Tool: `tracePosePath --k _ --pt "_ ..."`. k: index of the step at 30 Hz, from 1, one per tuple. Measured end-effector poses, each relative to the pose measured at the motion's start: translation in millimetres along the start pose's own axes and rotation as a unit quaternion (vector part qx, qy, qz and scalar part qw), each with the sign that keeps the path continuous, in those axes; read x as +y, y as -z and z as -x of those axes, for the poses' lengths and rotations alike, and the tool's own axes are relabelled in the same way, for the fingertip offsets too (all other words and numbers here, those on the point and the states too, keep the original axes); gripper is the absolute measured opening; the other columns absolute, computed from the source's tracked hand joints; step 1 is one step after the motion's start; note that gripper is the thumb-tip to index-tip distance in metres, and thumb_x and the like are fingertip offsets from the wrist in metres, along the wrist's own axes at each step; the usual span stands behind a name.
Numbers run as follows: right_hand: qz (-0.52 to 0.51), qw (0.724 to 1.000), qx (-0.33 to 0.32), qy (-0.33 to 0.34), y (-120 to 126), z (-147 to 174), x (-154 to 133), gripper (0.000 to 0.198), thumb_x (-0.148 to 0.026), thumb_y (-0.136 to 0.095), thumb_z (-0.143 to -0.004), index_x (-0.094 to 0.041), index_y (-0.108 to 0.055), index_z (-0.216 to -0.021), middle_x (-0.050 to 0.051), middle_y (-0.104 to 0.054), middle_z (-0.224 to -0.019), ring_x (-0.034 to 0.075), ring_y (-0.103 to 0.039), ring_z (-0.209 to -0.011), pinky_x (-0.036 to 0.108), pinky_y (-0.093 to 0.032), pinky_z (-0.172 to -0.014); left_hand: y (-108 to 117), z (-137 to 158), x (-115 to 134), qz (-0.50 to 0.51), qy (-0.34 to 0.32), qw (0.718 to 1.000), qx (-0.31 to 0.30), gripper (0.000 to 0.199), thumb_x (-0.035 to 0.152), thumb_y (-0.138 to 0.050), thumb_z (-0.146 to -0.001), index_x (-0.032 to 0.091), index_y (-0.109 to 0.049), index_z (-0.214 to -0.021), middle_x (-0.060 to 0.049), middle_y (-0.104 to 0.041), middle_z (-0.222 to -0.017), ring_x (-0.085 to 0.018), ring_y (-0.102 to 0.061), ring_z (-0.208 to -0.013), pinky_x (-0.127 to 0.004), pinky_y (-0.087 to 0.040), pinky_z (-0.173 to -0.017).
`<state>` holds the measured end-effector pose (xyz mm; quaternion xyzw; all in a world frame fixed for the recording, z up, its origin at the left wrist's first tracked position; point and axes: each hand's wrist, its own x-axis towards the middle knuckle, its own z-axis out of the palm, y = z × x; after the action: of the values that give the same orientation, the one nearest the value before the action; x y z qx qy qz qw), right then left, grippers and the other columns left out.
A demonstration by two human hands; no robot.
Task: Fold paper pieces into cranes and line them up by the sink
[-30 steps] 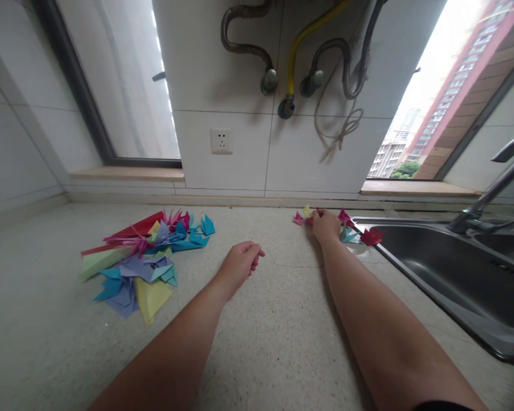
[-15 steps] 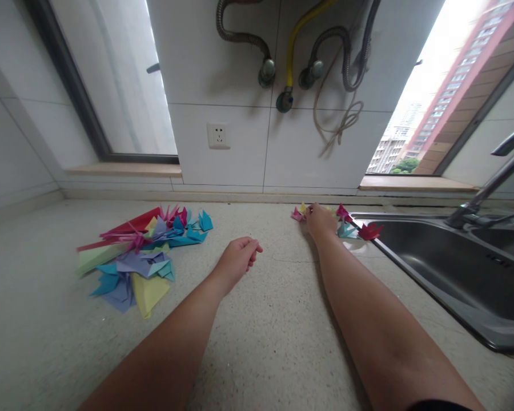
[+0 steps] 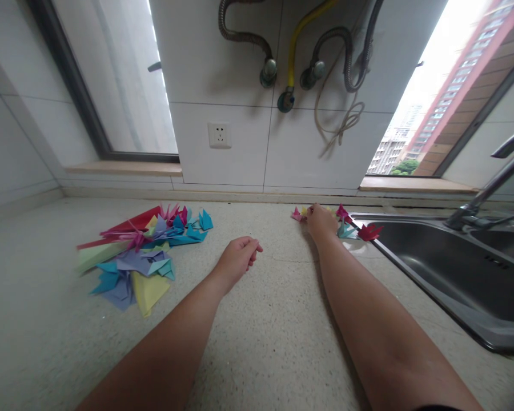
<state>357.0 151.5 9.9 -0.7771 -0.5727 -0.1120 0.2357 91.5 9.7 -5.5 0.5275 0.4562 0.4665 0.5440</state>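
Observation:
My left hand (image 3: 237,257) is curled closed above the middle of the counter, with nothing visible in its fingers. Further back, my right hand (image 3: 320,221) is closed among a small row of folded paper pieces, its fingertips by a yellow folded paper piece (image 3: 304,211). Whether the fingers hold it is hidden. Left of this hand sits a pink folded paper piece (image 3: 297,214). To its right are a magenta paper piece (image 3: 342,213), a light-blue one (image 3: 346,230) and a red one (image 3: 370,232) at the sink's edge.
A heap of colored folded paper (image 3: 139,251) lies on the left of the speckled counter (image 3: 257,342). At the right are a steel sink (image 3: 437,268) and a faucet (image 3: 475,205). Hoses, valves and a socket (image 3: 220,135) are on the tiled wall behind.
The view has shifted very slightly. Both hands stay in nearly the same place; the yellow piece by my right fingertips shows a little lower.

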Motion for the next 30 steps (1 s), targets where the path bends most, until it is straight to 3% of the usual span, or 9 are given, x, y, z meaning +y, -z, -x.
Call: tracePosePath --k 17,26,30 --pt "-0.013 1.0 -0.009 -0.002 -1 1 -2 0.039 -0.046 -0.041 -0.095 -0.021 -0.067 -0.112 0.014 -0.067 -0.104 0.03 -0.061 -0.1 0.039 -0.043 -0.081 0 1 1 -0.005 -0.008 1.0 -0.01 0.03 0.042 -0.053 -0.084 0.014 -0.061 -0.079 0.002 -0.046 -0.061 -0.007 -0.038 -0.051 -0.019 -0.027 -0.044" --pt "-0.081 0.989 0.104 -0.065 11 9 -2 0.045 -0.042 -0.026 -0.101 -0.019 -0.065 -0.107 0.013 -0.067 -0.093 0.024 -0.061 -0.083 0.03 -0.033 -0.068 1 0 -2 -0.007 -0.009 1.0 -0.008 0.028 0.04 -0.053 -0.084 0.014 -0.061 -0.08 0.001 -0.046 -0.061 -0.007 -0.039 -0.05 -0.018 -0.028 -0.045" --pt "-0.1 0.985 0.141 0.01 28 29 -26 0.038 -0.038 -0.032 -0.1 -0.018 -0.064 -0.1 0.009 -0.067 -0.083 0.019 -0.056 -0.073 0.028 -0.024 -0.062 1 1 0 -0.006 -0.004 1.0 0.001 0.027 0.04 -0.053 -0.083 0.014 -0.062 -0.081 0.001 -0.046 -0.061 -0.007 -0.04 -0.05 -0.018 -0.028 -0.044"
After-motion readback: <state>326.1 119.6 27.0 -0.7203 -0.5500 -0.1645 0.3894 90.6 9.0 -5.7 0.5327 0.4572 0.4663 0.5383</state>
